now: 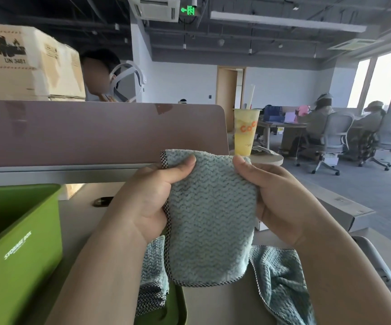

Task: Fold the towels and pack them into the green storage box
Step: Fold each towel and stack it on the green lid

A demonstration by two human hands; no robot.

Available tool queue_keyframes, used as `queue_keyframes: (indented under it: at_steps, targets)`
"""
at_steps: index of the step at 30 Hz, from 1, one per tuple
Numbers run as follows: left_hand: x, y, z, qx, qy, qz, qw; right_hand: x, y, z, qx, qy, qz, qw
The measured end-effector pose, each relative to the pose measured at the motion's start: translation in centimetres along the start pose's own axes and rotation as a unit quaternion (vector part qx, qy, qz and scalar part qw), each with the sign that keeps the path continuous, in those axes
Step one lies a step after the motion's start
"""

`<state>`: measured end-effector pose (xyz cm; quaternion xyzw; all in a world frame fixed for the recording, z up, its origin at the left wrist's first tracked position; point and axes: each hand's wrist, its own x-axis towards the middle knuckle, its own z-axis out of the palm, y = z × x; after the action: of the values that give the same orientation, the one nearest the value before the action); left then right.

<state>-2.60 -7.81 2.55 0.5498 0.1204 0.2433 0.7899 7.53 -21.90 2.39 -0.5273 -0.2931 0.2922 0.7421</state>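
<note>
both hands pinch a top corner each of the folded blue towel [209, 221]: left hand [147, 200], right hand [281, 198]. it hangs above the desk [213, 306], long axis vertical. green storage box [21, 242] stands open to the left, nearer the left hand. loose towels [281, 277] lie beneath.

Head camera faces forward, slightly down, seemingly close to the towel [209, 219].

Pale-blue ribbed towel [209, 219], checked edging, folded, hanging upright; second towel [281, 277] and third towel [153, 270] crumpled beneath it; green storage box [21, 242] open at left.
</note>
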Motion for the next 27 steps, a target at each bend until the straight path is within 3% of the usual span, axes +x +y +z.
queue_keyframes:
  at_steps: [8, 12, 19, 23, 27]
  targets:
    - [0.1, 0.0, 0.0, -0.020, 0.009, 0.027, 0.999, 0.3, 0.3, 0.0, -0.018, 0.027, -0.044, 0.999]
    - [0.2, 0.2, -0.1, -0.032, 0.021, 0.030, 0.999, -0.1, 0.3, 0.0, -0.079, -0.031, -0.015, 0.996]
    - [0.1, 0.5, -0.5, -0.047, 0.023, 0.017, 0.999, 0.3, 0.7, 0.5, -0.037, 0.036, -0.035, 0.998]
    - [0.1, 0.9, -0.6, -0.128, 0.021, -0.008, 0.992, -0.3, 0.4, 0.0, -0.098, -0.075, 0.006, 0.992]
    - [0.0, 1.3, -1.5, -0.186, -0.023, -0.027, 0.982, 0.2, 0.9, -0.2, -0.079, -0.022, -0.008, 0.997]
